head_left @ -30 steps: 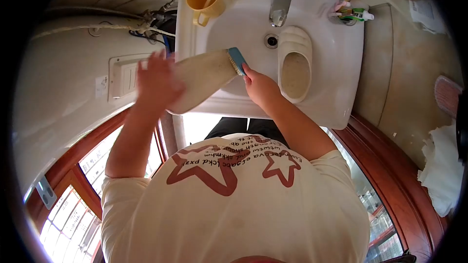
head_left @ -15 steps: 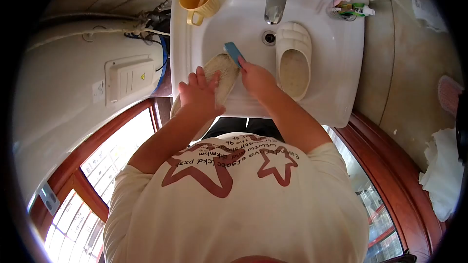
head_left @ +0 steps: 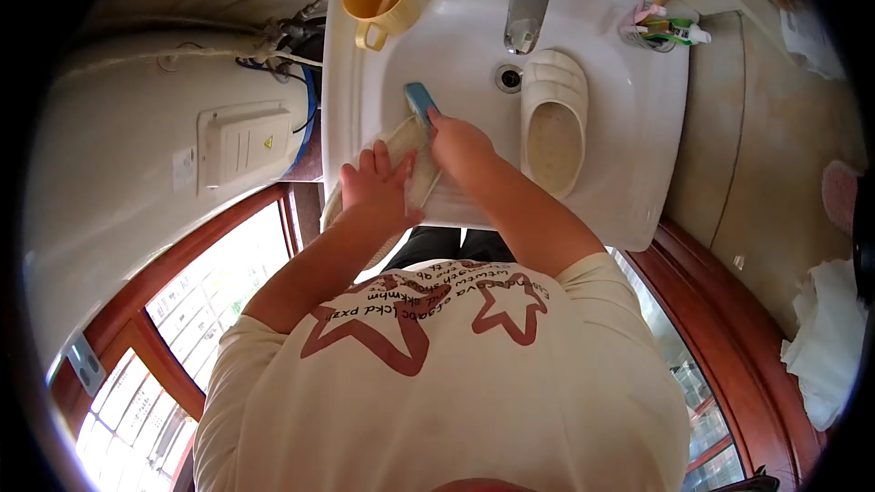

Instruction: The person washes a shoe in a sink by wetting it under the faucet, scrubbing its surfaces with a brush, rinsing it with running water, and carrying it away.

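Observation:
A light slipper [head_left: 425, 169] lies sole up at a slant across the front left rim of the white sink [head_left: 624, 173], its near end reaching past the edge. On its patterned sole my left hand [head_left: 372, 189] rests with fingers spread, covering the middle. My right hand [head_left: 460, 146] is closed around a blue brush [head_left: 418, 98], whose head is at the far end of the sole. Any bristles are mostly hidden beneath it. The other cream slipper [head_left: 558, 80] sits upright in the basin, to the right of my right hand.
Behind the slippers are a metal faucet [head_left: 530, 5] and the drain [head_left: 509, 79]. A yellow mug [head_left: 378, 9] holding a toothbrush stands at the back left. At the back right is a cup with toothpaste [head_left: 679, 32]. A white appliance [head_left: 118, 155] borders the left.
The brush and my right hand have shifted slightly left over the sole. My left hand stays on the slipper. The whole view has moved a little.

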A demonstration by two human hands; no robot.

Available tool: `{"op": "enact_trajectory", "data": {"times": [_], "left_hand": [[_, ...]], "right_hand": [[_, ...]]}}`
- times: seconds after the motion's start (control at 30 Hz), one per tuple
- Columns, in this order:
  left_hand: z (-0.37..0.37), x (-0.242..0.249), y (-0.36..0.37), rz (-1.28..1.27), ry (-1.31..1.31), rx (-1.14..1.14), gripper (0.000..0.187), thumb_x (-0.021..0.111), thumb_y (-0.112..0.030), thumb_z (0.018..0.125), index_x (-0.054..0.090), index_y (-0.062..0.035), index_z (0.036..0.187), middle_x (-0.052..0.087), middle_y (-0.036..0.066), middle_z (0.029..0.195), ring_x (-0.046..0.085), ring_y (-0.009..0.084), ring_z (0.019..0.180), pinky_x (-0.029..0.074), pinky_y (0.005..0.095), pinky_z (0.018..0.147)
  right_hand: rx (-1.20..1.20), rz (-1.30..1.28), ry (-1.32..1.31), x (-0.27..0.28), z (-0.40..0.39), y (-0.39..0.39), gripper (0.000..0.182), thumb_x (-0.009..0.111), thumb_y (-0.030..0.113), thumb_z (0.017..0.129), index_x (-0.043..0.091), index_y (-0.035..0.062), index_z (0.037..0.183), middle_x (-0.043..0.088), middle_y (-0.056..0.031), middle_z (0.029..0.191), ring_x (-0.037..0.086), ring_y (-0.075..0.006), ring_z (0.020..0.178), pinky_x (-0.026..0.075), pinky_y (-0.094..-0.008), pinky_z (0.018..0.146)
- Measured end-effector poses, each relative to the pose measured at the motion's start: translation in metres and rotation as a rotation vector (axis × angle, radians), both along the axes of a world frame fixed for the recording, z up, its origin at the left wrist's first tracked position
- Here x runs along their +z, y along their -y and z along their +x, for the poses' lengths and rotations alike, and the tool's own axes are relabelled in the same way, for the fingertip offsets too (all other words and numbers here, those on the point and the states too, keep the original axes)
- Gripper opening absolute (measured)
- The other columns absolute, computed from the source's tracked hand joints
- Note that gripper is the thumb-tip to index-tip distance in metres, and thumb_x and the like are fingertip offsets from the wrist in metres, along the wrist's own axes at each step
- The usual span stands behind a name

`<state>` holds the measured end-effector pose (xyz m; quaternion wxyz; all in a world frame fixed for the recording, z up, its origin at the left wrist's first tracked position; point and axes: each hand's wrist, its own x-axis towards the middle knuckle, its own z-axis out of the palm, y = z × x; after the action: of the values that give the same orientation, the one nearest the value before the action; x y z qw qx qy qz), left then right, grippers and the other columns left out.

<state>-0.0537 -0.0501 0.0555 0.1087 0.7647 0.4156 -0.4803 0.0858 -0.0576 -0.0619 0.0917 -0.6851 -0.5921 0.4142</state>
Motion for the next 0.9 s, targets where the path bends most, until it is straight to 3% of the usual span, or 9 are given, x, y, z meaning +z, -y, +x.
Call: {"op": "enact_trajectory", "data": {"times": [0.07,0.23,0.43,0.53,0.6,0.7,0.9], "left_hand": [[-0.002,0.0,-0.001,0.0,0.007,-0.007,0.098,0.056,-0.071,0.08,0.016,-0.0265,0.157,0.022,0.015,0.159,0.032,0.029,0.135,0.039,0.0448,0.092],[-0.007,-0.004,0.001,-0.019,0.052,0.012,0.097,0.056,-0.071,0.08,0.018,-0.0259,0.157,0.021,0.019,0.159,0.03,0.0297,0.138,0.037,0.0459,0.093],[-0.01,-0.006,0.003,0.001,0.054,0.013,0.097,0.055,-0.071,0.08,0.018,-0.0258,0.157,0.021,0.018,0.159,0.029,0.0291,0.139,0.036,0.0461,0.096],[-0.011,-0.006,0.004,0.028,0.065,-0.012,0.095,0.056,-0.069,0.079,0.021,-0.0258,0.156,0.024,0.014,0.158,0.033,0.0264,0.136,0.037,0.0452,0.093],[-0.01,-0.003,0.005,0.008,0.084,0.01,0.095,0.056,-0.069,0.079,0.021,-0.0259,0.156,0.024,0.014,0.158,0.033,0.0265,0.136,0.037,0.0451,0.093],[-0.011,-0.006,0.003,0.014,0.093,0.021,0.094,0.055,-0.069,0.079,0.021,-0.0262,0.156,0.024,0.014,0.158,0.032,0.0269,0.136,0.036,0.0448,0.094],[-0.008,-0.006,0.003,0.004,0.058,0.004,0.094,0.054,-0.07,0.081,0.017,-0.0279,0.157,0.022,0.018,0.159,0.029,0.0297,0.139,0.036,0.0463,0.095]], "right_hand": [[-0.048,0.027,-0.015,0.001,-0.001,0.002,0.046,0.045,0.021,0.098,0.046,0.0172,0.143,0.067,-0.0204,0.088,0.066,-0.0383,0.081,0.051,-0.048,0.071],[0.05,-0.222,-0.052,0.051,0.018,0.07,0.048,0.044,0.019,0.095,0.045,0.0139,0.142,0.068,-0.0183,0.095,0.066,-0.038,0.086,0.051,-0.05,0.074],[-0.031,-0.039,0.019,0.007,-0.012,-0.002,0.046,0.044,0.021,0.096,0.046,0.0134,0.142,0.067,-0.0201,0.092,0.066,-0.0385,0.083,0.051,-0.0502,0.071],[-0.06,-0.1,-0.007,0.026,-0.001,0.021,0.044,0.042,0.025,0.099,0.047,0.0189,0.142,0.067,-0.0204,0.097,0.065,-0.0385,0.089,0.051,-0.048,0.075],[-0.005,-0.187,0.042,0.049,0.015,0.065,0.044,0.042,0.025,0.099,0.047,0.0189,0.142,0.067,-0.0199,0.097,0.065,-0.0388,0.089,0.051,-0.0479,0.075],[0.044,-0.255,0.079,0.057,0.021,0.066,0.044,0.041,0.023,0.098,0.046,0.0178,0.142,0.068,-0.0183,0.096,0.065,-0.0385,0.089,0.051,-0.0487,0.076],[-0.016,-0.129,0.017,0.007,0.005,0.0,0.048,0.043,0.021,0.096,0.043,0.0175,0.144,0.068,-0.0154,0.096,0.065,-0.0368,0.092,0.051,-0.0492,0.078]]}}
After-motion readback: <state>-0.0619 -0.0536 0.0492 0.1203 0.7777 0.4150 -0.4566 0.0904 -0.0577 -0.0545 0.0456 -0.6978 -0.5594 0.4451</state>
